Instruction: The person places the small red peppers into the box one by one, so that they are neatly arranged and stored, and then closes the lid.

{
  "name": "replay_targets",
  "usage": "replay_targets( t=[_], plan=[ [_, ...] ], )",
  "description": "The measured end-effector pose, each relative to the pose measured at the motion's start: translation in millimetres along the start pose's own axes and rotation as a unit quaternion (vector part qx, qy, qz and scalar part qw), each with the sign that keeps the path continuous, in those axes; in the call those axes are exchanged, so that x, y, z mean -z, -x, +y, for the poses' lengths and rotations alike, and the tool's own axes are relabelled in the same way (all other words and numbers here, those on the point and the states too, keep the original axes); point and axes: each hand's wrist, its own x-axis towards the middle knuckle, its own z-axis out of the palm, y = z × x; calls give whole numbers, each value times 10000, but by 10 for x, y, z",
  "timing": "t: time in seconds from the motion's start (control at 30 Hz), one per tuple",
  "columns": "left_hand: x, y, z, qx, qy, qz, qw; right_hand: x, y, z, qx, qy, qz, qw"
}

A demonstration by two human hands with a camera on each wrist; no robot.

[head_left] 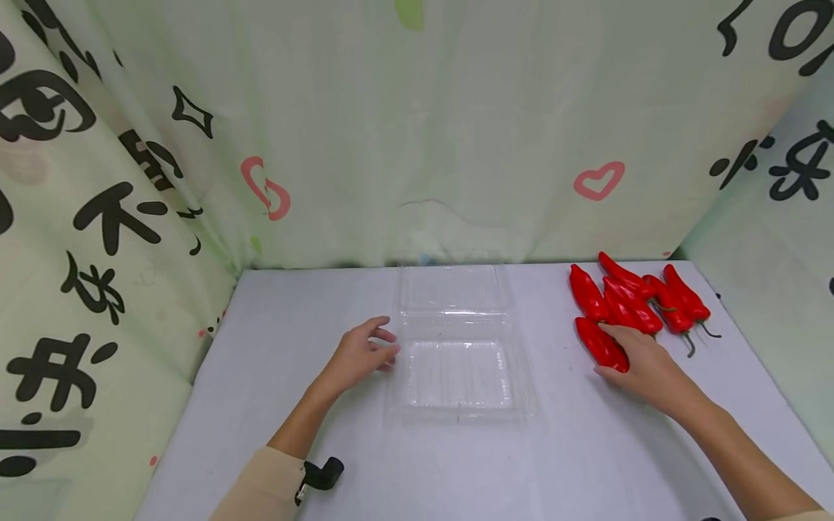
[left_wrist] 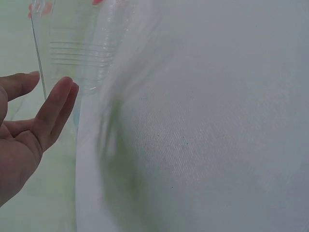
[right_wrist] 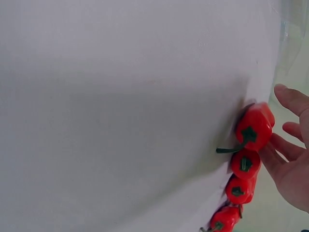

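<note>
A clear plastic clamshell box [head_left: 459, 373] lies with its lid folded back on the white table. My left hand [head_left: 365, 354] is at the box's left edge, fingers loosely bent and holding nothing; whether they touch the box I cannot tell. In the left wrist view, the thumb and fingers of my left hand [left_wrist: 34, 116] stand apart beside the clear plastic. My right hand [head_left: 641, 365] is at the nearest red pepper [head_left: 598, 344], fingers and thumb on either side of it. The right wrist view shows the thumb of my right hand [right_wrist: 292, 150] standing off from the pepper [right_wrist: 255, 126].
Several more red peppers [head_left: 628, 300] with green stems lie in a cluster behind the right hand, at the table's back right. A printed curtain [head_left: 417, 145] hangs along the back and sides of the white table [head_left: 280, 325].
</note>
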Motion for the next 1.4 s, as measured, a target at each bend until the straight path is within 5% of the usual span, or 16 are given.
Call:
replay_targets(
  t=[0.7,1.4],
  plan=[
    [-22,0,57,534,548,-396,9963,-128,3,-5,-45,56,31,10000],
    [8,-53,49,486,634,-465,9957,-202,22,-40,-198,-55,-24,9998]
  ],
)
